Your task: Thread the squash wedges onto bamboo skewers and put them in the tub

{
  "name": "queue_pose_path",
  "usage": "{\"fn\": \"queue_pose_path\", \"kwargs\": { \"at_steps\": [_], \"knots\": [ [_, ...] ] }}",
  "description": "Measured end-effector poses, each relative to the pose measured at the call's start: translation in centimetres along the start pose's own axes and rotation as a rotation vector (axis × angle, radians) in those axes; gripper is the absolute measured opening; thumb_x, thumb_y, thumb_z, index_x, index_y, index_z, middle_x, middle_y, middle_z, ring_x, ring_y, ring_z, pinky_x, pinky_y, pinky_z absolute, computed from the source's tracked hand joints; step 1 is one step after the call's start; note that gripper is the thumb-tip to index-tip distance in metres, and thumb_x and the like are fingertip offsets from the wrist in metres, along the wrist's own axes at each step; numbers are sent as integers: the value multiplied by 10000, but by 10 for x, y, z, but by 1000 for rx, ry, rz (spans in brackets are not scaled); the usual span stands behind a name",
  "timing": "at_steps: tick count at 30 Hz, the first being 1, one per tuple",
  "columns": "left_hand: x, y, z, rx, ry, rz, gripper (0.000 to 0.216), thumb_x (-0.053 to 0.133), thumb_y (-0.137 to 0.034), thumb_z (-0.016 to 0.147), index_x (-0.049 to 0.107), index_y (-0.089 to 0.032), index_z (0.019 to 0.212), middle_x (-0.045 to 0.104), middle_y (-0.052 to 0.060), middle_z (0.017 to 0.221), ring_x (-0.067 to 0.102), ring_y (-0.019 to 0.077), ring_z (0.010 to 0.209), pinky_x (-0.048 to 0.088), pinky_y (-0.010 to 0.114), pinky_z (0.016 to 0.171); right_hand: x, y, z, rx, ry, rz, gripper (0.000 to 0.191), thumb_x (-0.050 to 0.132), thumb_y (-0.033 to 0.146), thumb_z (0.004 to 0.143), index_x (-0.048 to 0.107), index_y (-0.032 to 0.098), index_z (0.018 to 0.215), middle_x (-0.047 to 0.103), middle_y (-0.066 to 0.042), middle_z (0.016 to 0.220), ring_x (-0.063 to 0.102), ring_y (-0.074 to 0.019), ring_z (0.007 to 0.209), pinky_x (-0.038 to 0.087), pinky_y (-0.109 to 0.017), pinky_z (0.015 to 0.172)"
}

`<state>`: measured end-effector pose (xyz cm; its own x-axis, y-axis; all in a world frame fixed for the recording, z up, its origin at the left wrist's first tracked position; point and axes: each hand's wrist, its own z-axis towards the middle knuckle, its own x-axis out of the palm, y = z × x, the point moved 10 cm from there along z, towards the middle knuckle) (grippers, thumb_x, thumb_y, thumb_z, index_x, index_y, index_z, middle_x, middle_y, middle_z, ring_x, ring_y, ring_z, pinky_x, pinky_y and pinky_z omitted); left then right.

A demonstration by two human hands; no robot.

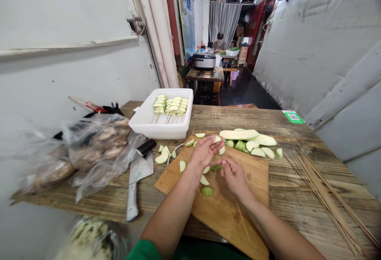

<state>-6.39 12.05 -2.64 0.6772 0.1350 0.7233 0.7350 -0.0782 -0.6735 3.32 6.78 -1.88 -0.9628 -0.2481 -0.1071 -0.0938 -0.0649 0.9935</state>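
Bench (297,180) of rough wood carries a cutting board (247,212), with a white tray (143,123) of filled skewers behind it, a cleaver (138,176) to the left and loose sticks (321,188) to the right. Above the board, the left hand (204,151) has its grip closed on a pale slice (222,149). The right hand (235,176) pinches a skewer (242,220). Judged step: threading slices. The next move calls for centring the tip on the slice, with fingers kept clear of the point.
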Motion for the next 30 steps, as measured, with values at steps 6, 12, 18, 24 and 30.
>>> {"fn": "queue_pose_path", "kwargs": {
  "at_steps": [6,12,18,24,30],
  "knots": [
    [3,3,-2,-31,-13,12,78,577,-136,746,585,-73,792,663,148,849,639,191,828,480,330,829,-1,3,-2,-15,-14,-13,309,383,405,825,545,143,795,358,72,434,305,-74,376,241,-186,381],
    [5,9,-5,-63,-11,25,73,566,-147,756,580,-82,786,663,156,852,637,207,848,482,340,821,-2,3,-3,2,-29,-11,307,377,404,824,544,148,791,368,70,435,305,-73,362,236,-186,369],
    [6,12,-6,-78,-13,31,82,562,-145,759,566,-85,815,662,159,871,633,211,868,489,335,809,-4,0,-3,7,-49,-3,288,370,378,831,545,153,794,373,68,440,314,-75,368,240,-183,367],
    [6,16,-6,-100,-9,28,68,568,-158,757,550,-101,789,665,154,874,634,212,868,501,335,788,-5,-3,-3,19,-62,13,285,372,378,832,541,152,798,373,70,436,293,-68,350,226,-177,340],
    [6,21,-7,-125,-22,12,48,560,-142,758,541,-99,769,666,155,866,638,209,855,494,329,799,-6,0,-3,23,-70,2,286,375,386,827,541,155,790,387,68,436,313,-76,354,242,-189,356]
  ]
}}
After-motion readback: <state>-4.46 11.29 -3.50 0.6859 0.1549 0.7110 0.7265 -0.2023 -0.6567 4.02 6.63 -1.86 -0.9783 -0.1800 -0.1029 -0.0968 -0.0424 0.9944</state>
